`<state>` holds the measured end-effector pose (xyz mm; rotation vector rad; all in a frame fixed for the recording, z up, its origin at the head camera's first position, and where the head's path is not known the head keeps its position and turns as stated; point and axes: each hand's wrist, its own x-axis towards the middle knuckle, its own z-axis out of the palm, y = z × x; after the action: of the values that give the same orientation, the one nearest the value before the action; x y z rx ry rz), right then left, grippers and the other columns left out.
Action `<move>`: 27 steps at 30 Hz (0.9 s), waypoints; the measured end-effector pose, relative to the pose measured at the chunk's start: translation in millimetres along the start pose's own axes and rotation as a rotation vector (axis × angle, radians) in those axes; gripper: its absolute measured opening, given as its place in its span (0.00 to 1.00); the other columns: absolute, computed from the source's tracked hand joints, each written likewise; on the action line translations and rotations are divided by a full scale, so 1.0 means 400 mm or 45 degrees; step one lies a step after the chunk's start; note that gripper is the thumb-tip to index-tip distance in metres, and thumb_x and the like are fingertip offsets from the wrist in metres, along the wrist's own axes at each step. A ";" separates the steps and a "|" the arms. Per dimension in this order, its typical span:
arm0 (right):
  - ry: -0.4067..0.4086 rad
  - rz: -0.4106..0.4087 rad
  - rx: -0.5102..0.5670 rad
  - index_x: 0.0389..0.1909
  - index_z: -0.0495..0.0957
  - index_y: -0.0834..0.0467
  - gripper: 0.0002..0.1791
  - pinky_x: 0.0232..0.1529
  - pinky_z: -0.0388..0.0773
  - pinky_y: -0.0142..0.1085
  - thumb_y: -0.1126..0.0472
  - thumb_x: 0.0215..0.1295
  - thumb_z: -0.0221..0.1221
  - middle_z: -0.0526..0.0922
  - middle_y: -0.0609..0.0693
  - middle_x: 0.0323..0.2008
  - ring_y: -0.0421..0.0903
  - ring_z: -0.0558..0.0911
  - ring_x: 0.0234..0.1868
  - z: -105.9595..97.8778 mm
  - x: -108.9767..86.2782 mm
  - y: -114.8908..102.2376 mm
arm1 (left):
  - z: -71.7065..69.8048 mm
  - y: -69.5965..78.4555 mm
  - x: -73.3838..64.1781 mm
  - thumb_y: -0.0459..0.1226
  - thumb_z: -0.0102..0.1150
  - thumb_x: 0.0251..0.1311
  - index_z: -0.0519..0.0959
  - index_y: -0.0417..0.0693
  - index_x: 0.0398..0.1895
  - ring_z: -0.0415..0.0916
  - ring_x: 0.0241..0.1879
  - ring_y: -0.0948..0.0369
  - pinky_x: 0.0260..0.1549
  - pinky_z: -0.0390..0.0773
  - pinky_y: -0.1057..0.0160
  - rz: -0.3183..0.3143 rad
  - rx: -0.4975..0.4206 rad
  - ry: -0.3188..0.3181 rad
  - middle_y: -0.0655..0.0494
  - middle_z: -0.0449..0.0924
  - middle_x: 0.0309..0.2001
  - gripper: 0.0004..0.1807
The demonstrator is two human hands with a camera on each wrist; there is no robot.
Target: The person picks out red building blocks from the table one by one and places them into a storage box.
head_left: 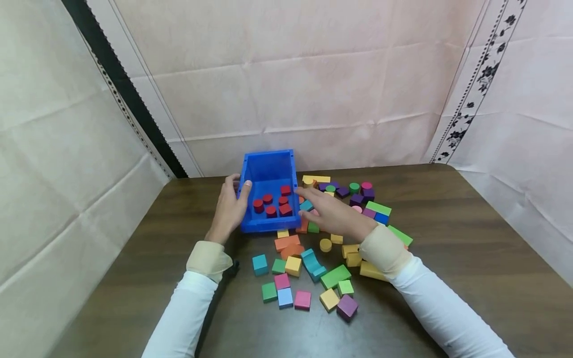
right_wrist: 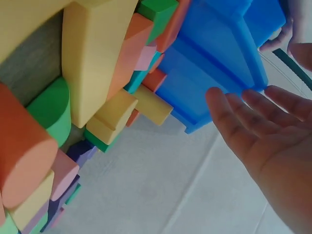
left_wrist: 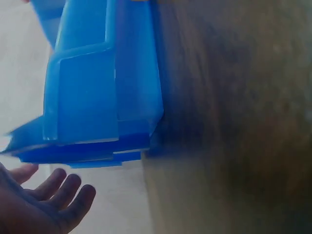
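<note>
A blue plastic bin [head_left: 270, 171] stands toward the back of the table, with several red blocks [head_left: 285, 210] on its floor, some round and some square-edged. Along its left wall is my left hand [head_left: 230, 208], thumb near the rim and fingers spread loosely; the left wrist view shows the fingers [left_wrist: 78, 200] beside the bin's wall. On the opposite side, my right hand [head_left: 333, 211] reaches over loose blocks, its extended fingers [right_wrist: 258, 117] at the bin's right rim. Whether either hand presses on the bin, I cannot tell. Neither grips a block.
Loose coloured blocks lie right of and in front of the bin, among them a blue wavy block [head_left: 313, 265], a green block [head_left: 335, 276] and a purple cube [head_left: 346, 307]. White cloth [head_left: 286, 89] hangs behind the wooden table [head_left: 147, 278].
</note>
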<state>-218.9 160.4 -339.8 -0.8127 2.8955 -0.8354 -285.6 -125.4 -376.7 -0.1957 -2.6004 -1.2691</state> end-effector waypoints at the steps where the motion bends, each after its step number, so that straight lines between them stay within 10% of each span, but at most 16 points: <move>1: 0.000 -0.003 -0.007 0.84 0.57 0.54 0.37 0.66 0.75 0.55 0.51 0.81 0.58 0.61 0.57 0.81 0.59 0.66 0.79 -0.002 -0.004 0.003 | 0.006 0.005 0.001 0.67 0.41 0.75 0.56 0.54 0.82 0.65 0.74 0.42 0.67 0.69 0.34 0.024 0.043 0.003 0.43 0.63 0.76 0.42; 8: -0.038 -0.010 -0.009 0.85 0.54 0.51 0.38 0.67 0.75 0.53 0.51 0.81 0.57 0.61 0.57 0.81 0.58 0.67 0.78 -0.011 -0.013 0.010 | 0.012 0.022 0.016 0.65 0.42 0.76 0.51 0.56 0.86 0.51 0.81 0.39 0.67 0.63 0.27 0.141 0.291 -0.090 0.43 0.47 0.85 0.44; 13: -0.159 -0.092 -0.069 0.85 0.52 0.53 0.39 0.67 0.75 0.51 0.51 0.81 0.56 0.58 0.58 0.82 0.59 0.68 0.77 0.008 0.041 -0.027 | -0.056 -0.019 -0.003 0.62 0.42 0.78 0.45 0.54 0.87 0.41 0.83 0.38 0.70 0.55 0.27 0.104 0.452 -0.113 0.46 0.38 0.87 0.44; 20: -0.239 -0.130 -0.137 0.86 0.51 0.50 0.40 0.65 0.78 0.49 0.51 0.81 0.57 0.58 0.58 0.82 0.58 0.69 0.77 0.038 0.097 -0.060 | -0.124 -0.063 -0.031 0.61 0.43 0.78 0.49 0.47 0.86 0.41 0.82 0.33 0.71 0.53 0.27 0.115 0.626 -0.127 0.44 0.39 0.86 0.44; 27: -0.253 -0.061 -0.178 0.86 0.49 0.43 0.40 0.68 0.73 0.56 0.49 0.81 0.57 0.53 0.57 0.84 0.61 0.60 0.81 0.016 0.097 -0.044 | -0.116 -0.045 -0.008 0.63 0.45 0.76 0.49 0.53 0.87 0.45 0.82 0.36 0.70 0.57 0.29 0.105 0.635 -0.150 0.46 0.41 0.86 0.45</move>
<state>-243.1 125.8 -331.7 -0.9222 2.7915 -0.5250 -279.5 -173.2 -363.8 -0.2863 -2.8740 -0.5671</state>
